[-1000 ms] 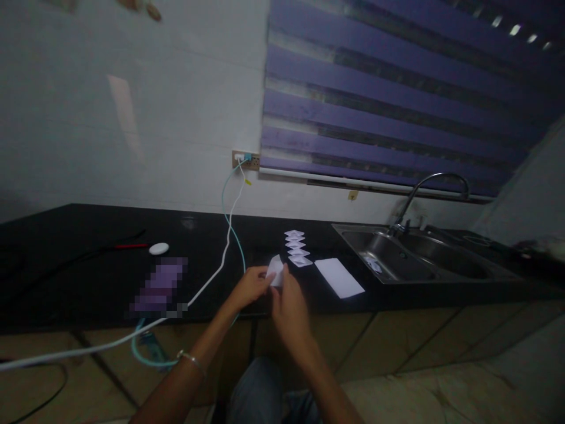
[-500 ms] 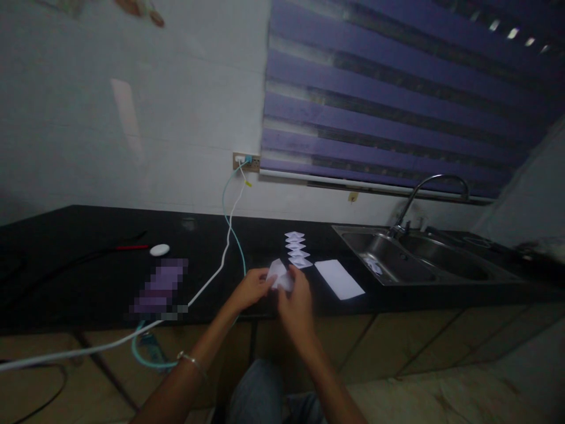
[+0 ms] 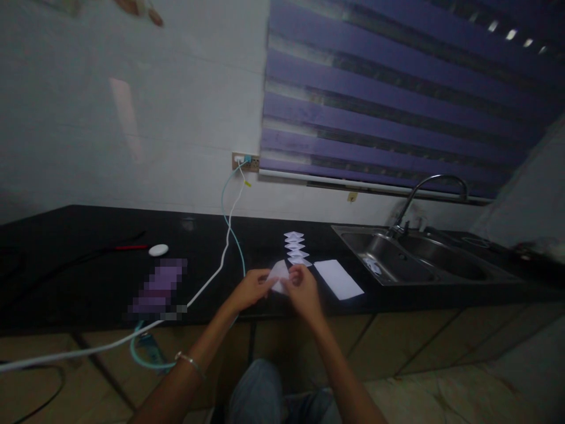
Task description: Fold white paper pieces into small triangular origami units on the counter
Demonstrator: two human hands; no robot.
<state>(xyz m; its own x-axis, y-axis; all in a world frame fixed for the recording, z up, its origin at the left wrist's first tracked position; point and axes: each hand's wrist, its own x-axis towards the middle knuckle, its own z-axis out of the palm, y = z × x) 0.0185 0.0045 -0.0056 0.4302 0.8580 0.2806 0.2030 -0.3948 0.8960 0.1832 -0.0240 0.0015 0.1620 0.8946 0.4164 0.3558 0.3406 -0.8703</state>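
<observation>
My left hand [image 3: 250, 287] and my right hand [image 3: 303, 290] both pinch a small folded white paper [image 3: 279, 274] just above the near edge of the black countertop [image 3: 88, 282]. The left fingers grip its left side, the right fingers its right side. Just behind the paper, several small folded white paper pieces [image 3: 295, 246] lie in a row running away from me. A flat white sheet [image 3: 338, 278] lies to the right of my right hand.
A steel sink [image 3: 415, 259] with a curved tap [image 3: 430, 185] is at the right. White and teal cables [image 3: 229, 229] run from a wall socket [image 3: 245, 160] across the counter. A white round object [image 3: 158, 249], a red-and-black cable [image 3: 126, 247] and a blurred purple item [image 3: 161, 285] lie left.
My right hand has shifted right and up along the paper, and the paper is now spread wider between both hands. The left hand has hardly moved.
</observation>
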